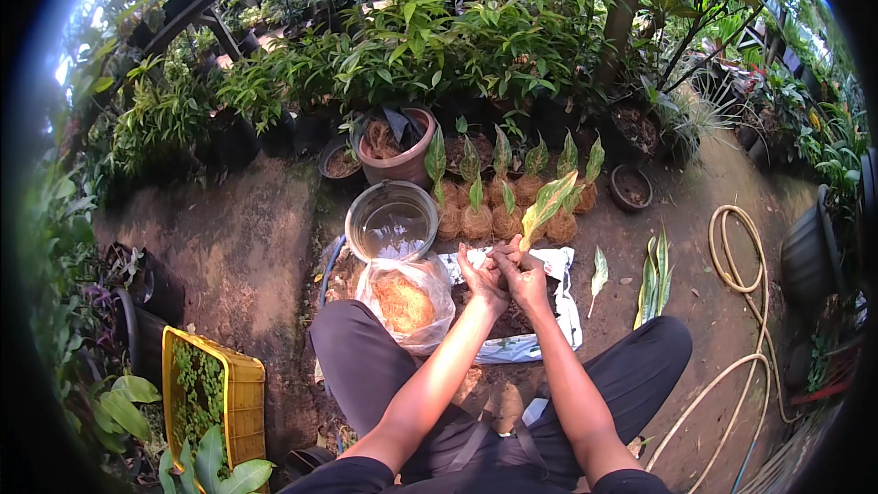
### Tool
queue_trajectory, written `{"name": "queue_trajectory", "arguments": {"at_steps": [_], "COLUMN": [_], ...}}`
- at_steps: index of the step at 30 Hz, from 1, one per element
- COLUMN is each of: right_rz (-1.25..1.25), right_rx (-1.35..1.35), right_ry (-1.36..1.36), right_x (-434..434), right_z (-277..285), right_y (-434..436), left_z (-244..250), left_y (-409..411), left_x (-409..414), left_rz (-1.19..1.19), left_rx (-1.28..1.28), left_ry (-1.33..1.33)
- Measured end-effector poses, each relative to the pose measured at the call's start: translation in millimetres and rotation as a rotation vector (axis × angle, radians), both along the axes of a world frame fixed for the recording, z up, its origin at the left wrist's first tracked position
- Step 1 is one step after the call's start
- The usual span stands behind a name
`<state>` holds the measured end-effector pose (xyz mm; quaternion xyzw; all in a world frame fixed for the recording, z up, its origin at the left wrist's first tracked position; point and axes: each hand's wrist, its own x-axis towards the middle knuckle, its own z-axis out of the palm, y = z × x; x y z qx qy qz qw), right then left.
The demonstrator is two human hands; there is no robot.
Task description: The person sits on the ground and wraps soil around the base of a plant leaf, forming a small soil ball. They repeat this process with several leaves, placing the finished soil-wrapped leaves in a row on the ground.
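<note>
In front of my crossed legs, my two hands meet above a white plastic bag (pixel 564 309) of dark soil (pixel 511 321). My right hand (pixel 528 281) grips a yellow-green variegated leaf cutting (pixel 549 204) near its base, the blade pointing up and away. My left hand (pixel 484 283) touches the right one, thumb raised; whether its fingers pinch anything is hidden. Beside it, a clear plastic bag (pixel 442 288) holds loose brown coir fibre (pixel 403 303). Beyond my hands, several single-leaf cuttings stand in fibre-wrapped balls (pixel 476 222).
A water bucket (pixel 357 219) stands behind the fibre bag, near a clay pot (pixel 391 168). Loose leaves (pixel 599 271) lie at right, before a coiled hose (pixel 727 274). A yellow crate (pixel 245 398) of small plants sits at left. Potted plants (pixel 439 48) line the back.
</note>
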<state>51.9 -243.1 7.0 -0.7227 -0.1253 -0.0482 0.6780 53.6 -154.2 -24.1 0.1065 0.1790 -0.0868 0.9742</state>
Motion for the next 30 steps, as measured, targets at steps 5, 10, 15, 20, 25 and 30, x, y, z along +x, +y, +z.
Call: {"name": "queue_trajectory", "arguments": {"at_steps": [5,10,15,20,25,30], "right_rz": [0.146,0.087,0.002,-0.154,-0.168,-0.119], "right_rx": [0.124,-0.124,-0.009,0.162,0.357,0.486], "right_ry": [-0.115,-0.098,0.035,0.146,0.294,0.325], "right_x": [-2.6,-4.9,-4.0,-2.4,6.0,7.2], "right_z": [2.1,-18.6,-28.6,-11.4,-8.6,10.3], "right_y": [2.5,5.2,6.0,8.6,-7.7,-8.1], "left_z": [-0.1,4.2,5.1,-7.6,9.0,10.7], "left_y": [-2.0,1.0,1.4,10.0,-1.9,-8.1], "left_x": [-3.2,-7.2,-11.1,-2.6,-4.3,-2.4], "left_rz": [-0.115,-0.072,-0.015,-0.061,0.023,0.03], "left_rx": [-0.055,-0.221,-0.251,-0.227,-0.061,0.029], "left_ry": [-0.095,-0.136,-0.116,-0.063,0.069,-0.018]}}
